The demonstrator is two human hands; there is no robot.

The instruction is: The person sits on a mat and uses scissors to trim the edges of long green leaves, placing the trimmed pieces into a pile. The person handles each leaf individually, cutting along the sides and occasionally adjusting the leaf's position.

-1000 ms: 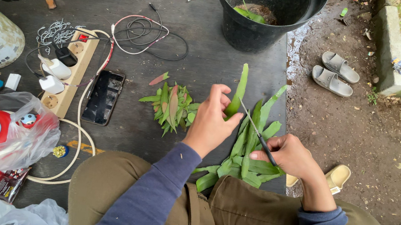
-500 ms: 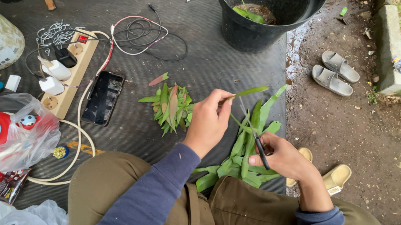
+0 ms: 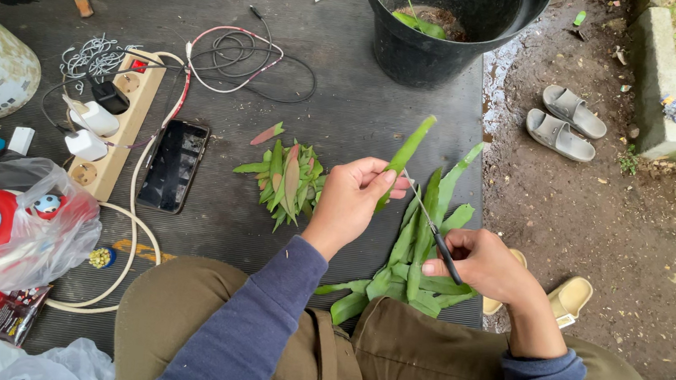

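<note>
My left hand (image 3: 355, 201) pinches a long green leaf (image 3: 408, 150) that points up and away from me. In my right hand (image 3: 478, 265) are slim black-handled scissors (image 3: 433, 231), their tip close to the base of that leaf. Below both hands lies a pile of long green leaves (image 3: 416, 250) on the dark mat. A smaller heap of cut leaf pieces (image 3: 286, 177) sits just left of my left hand.
A black bucket (image 3: 443, 53) with leaves inside stands ahead. At the left lie a power strip (image 3: 120, 127) with chargers, a phone (image 3: 174, 165), coiled cables (image 3: 243, 56) and a plastic bag (image 3: 8, 220). Grey sandals (image 3: 562, 122) rest on bare soil at the right; tan sandals (image 3: 567, 297) sit near my right arm.
My left hand swung the held leaf from upright to sideways and back to upright. The right hand with the scissors stayed close below it.
</note>
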